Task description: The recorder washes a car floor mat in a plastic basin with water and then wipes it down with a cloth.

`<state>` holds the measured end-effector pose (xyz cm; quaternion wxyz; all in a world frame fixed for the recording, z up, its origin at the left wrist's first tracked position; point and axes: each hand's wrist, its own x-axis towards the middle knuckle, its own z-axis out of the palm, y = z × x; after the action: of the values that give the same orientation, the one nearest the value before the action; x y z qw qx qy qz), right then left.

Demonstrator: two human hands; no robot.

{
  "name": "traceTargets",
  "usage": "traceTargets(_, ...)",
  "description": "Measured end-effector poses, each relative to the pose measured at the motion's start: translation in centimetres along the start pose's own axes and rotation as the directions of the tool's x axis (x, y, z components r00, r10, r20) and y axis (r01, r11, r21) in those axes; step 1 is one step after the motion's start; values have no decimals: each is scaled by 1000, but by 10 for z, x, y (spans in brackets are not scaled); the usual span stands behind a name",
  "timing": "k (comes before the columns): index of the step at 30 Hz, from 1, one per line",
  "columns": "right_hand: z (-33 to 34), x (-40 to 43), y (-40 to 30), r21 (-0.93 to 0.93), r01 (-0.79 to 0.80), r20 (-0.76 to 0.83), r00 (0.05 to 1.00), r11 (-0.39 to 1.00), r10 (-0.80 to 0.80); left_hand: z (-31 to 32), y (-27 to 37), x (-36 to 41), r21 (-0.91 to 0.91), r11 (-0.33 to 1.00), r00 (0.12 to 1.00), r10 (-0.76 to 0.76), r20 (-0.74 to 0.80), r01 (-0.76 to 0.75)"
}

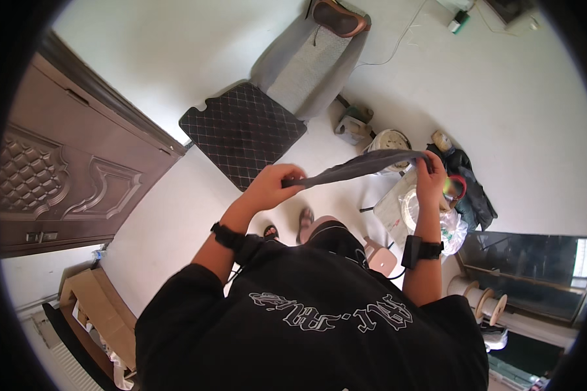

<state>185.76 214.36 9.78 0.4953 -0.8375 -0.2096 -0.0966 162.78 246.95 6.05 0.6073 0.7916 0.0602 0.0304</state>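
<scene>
A dark grey cloth (362,166) stretches between my two hands in front of my body, seen nearly edge-on. My left hand (274,185) pinches one end between thumb and fingers. At the other end, my right hand (430,178) grips the cloth a little higher in the picture. The span between them looks loosely folded, and its exact kind cannot be told. Black straps with small devices circle both wrists. Below the cloth, my sandalled feet (305,222) stand on the pale floor.
Ahead lies a black quilted mat (244,132) before a grey padded seat (308,63) with a brown massage pillow (340,18). To the right are a bucket (391,141), a small table (394,200) with bags, a pink stool (381,259) and cable spools (477,298). A brown door (78,161) and cardboard box (98,313) stand left.
</scene>
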Motion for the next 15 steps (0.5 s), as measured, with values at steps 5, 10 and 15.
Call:
traceTargets(5,32,88,88,138,-175,32,985,975,172,-8,-39,126,219,943,965,261,-21,-251)
traceTargets(10,84,192,166,80,-237,204,955,968,217,-8,-88,210,258,963,997,72,6,-71)
traceTargets(15,167,298,171,-132,-345,483,797,929,364,-15,-136,257,202,978,986,-18,-164,52)
